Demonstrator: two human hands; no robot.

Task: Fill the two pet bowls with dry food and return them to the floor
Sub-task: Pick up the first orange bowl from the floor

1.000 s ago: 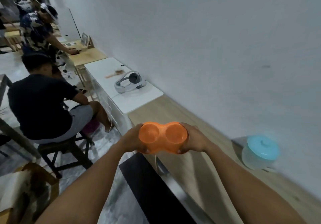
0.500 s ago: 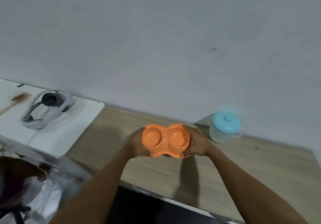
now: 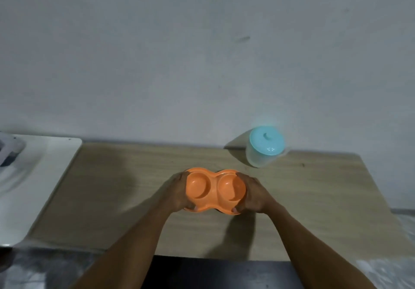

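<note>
An orange double pet bowl (image 3: 214, 190) with two round hollows, both empty, is held level over the wooden table (image 3: 314, 199). My left hand (image 3: 177, 193) grips its left end and my right hand (image 3: 254, 195) grips its right end, fingers curled under the rim. Whether the bowl touches the tabletop I cannot tell. A translucent container with a light blue lid (image 3: 265, 146) stands at the back of the table, to the right of the bowl, near the wall.
A white table (image 3: 45, 176) adjoins the wooden one on the left, with part of a grey headset (image 3: 10, 151) at the frame's edge. A grey wall runs behind both. A dark object (image 3: 215, 273) lies below the table's front edge.
My view has swung right and now faces the wooden table squarely. The bowl, held in both hands, has come down lower over the tabletop. The seated people are out of sight.
</note>
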